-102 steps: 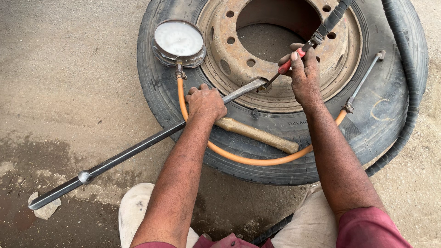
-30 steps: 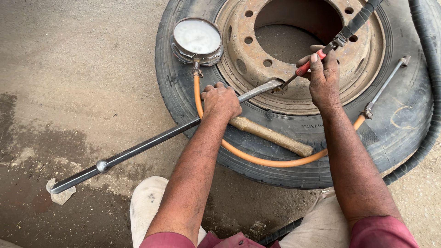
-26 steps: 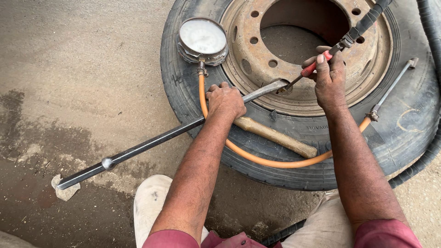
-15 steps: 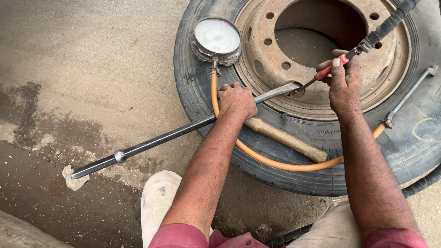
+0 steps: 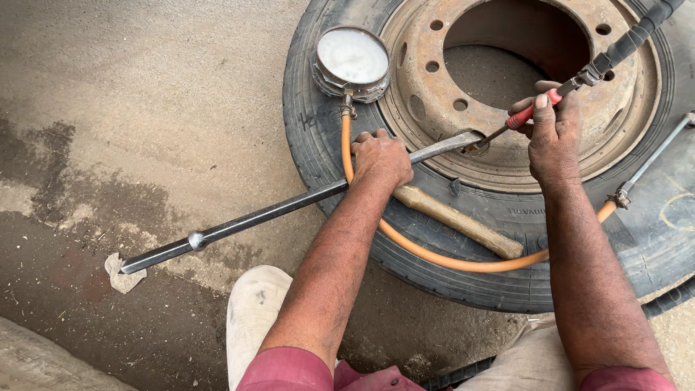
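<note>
No packages, signs or screens showed. The nearest thing to a display was the round pressure gauge [image 5: 352,61], lying face-up on the far left part of the tyre's sidewall [image 5: 318,137]: a pale, whitish dial in a grey metal rim, its markings too faint to make out. Raised moulded lettering, black on black, ran along the sidewall near the rusty rim [image 5: 507,163], between the two forearms.
</note>
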